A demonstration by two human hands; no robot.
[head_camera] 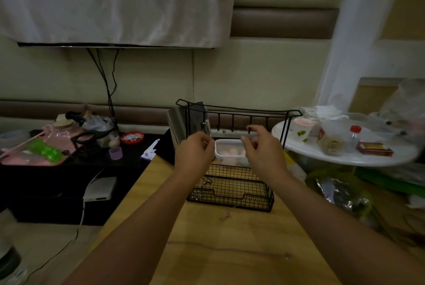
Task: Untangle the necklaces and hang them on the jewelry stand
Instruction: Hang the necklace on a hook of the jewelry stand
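I hold both hands up in front of one black wire stand [232,124] on a wooden table [230,250]. My left hand [194,149] has its fingers curled, thumb and forefinger pinched together. My right hand [262,147] is curled the same way, fingertips close together. A necklace would be stretched between them, but the chain is too thin and blurred for me to see, so I cannot tell what either hand really holds.

The stand has one top rail with about five hooks hanging from it; something small dangles from the leftmost one. Below is one mesh basket [232,190], with a small tangle of chain [202,187] lying at its left end, hard to make out.

Behind the stand, partly hidden by my hands, sits one clear lidded box [231,149]. To the right, one round white table [358,158] carries a cup [300,129] and a red-capped bottle [354,138]. To the left, one pink tray [13,160] is cut off by the frame edge.
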